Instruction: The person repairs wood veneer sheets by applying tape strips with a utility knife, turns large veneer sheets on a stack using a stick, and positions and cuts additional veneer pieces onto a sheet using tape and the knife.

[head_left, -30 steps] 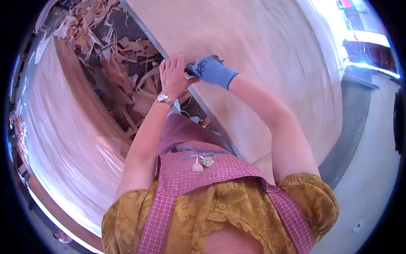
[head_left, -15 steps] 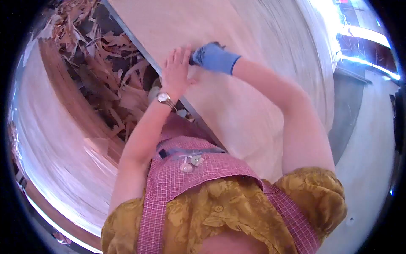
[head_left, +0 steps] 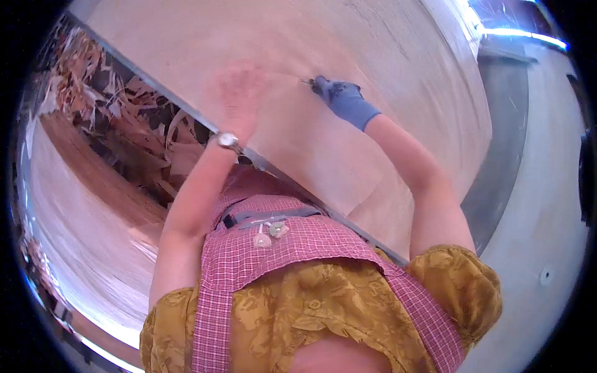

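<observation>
A wide stack of thin pale wood sheets [head_left: 348, 168] lies under both of my hands, with a straight metal-looking edge along its near side. My bare left hand [head_left: 239, 90], a watch on its wrist, is over the top sheet near that edge; motion blurs it, but its fingers look spread with nothing in them. To its right, my right hand [head_left: 341, 96] wears a blue glove and is closed round a small dark object [head_left: 316, 83] at the sheet's surface. What that object is, I cannot make out.
Torn wood scraps [head_left: 130, 118] fill the gap beyond the edge at the left. Another stack of pale sheets [head_left: 87, 230] stands at the lower left. A grey floor strip [head_left: 497, 137] runs along the right, with bright lights at the upper right.
My hands were close together near the edge and have moved apart. The right went further over the sheet, while the left shifted slightly left. The view has turned too.
</observation>
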`<state>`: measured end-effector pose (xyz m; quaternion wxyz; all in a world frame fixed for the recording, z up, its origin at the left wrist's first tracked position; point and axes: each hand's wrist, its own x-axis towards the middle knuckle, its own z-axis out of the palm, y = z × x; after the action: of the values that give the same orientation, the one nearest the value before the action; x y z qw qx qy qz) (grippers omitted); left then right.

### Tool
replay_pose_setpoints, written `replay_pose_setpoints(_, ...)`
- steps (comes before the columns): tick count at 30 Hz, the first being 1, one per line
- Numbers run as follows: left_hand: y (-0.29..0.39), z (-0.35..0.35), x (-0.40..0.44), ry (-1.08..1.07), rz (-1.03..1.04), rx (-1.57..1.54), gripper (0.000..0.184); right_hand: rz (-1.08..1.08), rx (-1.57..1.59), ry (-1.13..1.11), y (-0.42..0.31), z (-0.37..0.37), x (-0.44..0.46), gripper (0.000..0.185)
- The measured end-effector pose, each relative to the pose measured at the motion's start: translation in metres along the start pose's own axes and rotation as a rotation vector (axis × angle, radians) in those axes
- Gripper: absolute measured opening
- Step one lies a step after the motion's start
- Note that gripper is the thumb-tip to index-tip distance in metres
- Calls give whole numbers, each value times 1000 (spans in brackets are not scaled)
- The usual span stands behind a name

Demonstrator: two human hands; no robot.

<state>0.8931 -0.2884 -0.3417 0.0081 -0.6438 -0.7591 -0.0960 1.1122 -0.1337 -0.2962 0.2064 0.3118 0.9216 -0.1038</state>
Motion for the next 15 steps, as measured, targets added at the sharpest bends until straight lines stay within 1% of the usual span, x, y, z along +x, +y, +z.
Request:
replay_pose_setpoints(2,33,7,-2,19,124,-92,107,83,-27,-69,-17,-13,-11,23)
replay_pose_setpoints(3,56,-14,7,-160,80,-167,108,126,-41,-101,-17,-17,-18,23)
replay_pose_setpoints(4,63,-28,15,-342,36,-240,108,154,-3,-60,-17,-13,-25,22)
replay_pose_setpoints(6,60,-9,12,-267,76,-213,101,205,72,22,-9,18,-64,22)
replay_pose_setpoints(7,58,-1,7,-230,95,-201,98,252,120,22,-6,34,-93,22)
replay_pose_setpoints(10,61,-11,10,-297,103,-194,97,421,203,20,-4,79,-178,23)
replay_pose_setpoints(12,66,9,3,-156,137,-132,94,553,192,-27,-14,99,-213,23)
replay_pose_setpoints(13,79,22,-6,-81,155,-94,93,584,202,-12,-17,112,-226,23)
replay_pose_setpoints(15,133,32,-21,-84,481,-135,88,635,209,14,-19,116,-237,24)
